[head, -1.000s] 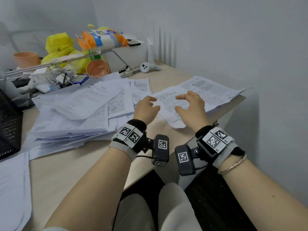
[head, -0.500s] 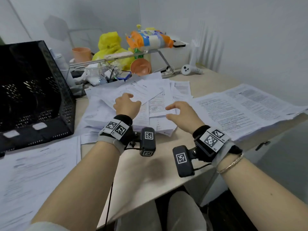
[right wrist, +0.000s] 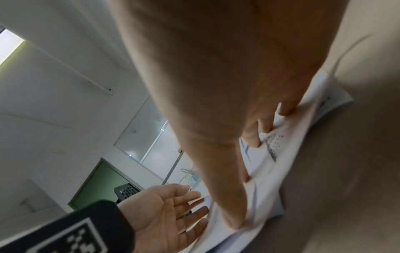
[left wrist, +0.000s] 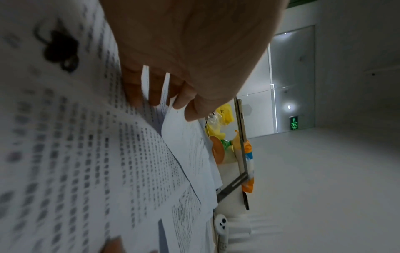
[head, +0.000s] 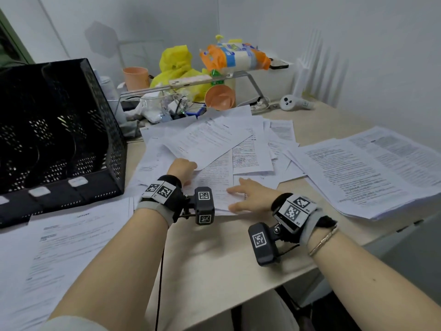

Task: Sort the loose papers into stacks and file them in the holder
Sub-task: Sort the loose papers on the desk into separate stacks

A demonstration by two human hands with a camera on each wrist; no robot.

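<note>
Step in hand: gathering the loose papers [head: 214, 144], sorting not finished. The messy pile lies mid-desk [head: 214, 247], sheets overlapping at odd angles. Left hand [head: 182, 169] is at the pile's near-left edge, fingers slid in among the sheets; the left wrist view shows fingertips [left wrist: 138, 95] between page edges, straight rather than curled, so it looks like parting or lifting, not a firm grip. Right hand [head: 248, 195] lies flat, fingers spread, pressing the near sheet down at the pile's front edge; right wrist view shows fingers [right wrist: 253, 137] on paper, nothing grasped. Both hands apart from each other, neither clamped on anything as far as can be told.

Other paper: a squared-up stack [head: 362, 173] at right, overhanging the desk edge slightly; more sheets [head: 59, 237] at near left in front of the holder. The holder [head: 59, 130], black mesh with dividers, sits at left; slots look dark, contents cannot be told, seemingly nothing filed yet.

Clutter behind: yellow bag [head: 176, 65], orange cups [head: 219, 96], a shelf rack [head: 191, 82], white controller [head: 290, 103].

Judgement: early in the task. Next move likely calls for the left hand to get under a batch of sheets while the right holds the rest, then pull them free and square them. Risk: thin sheets slip or fan out, top pages slide toward the cups.
</note>
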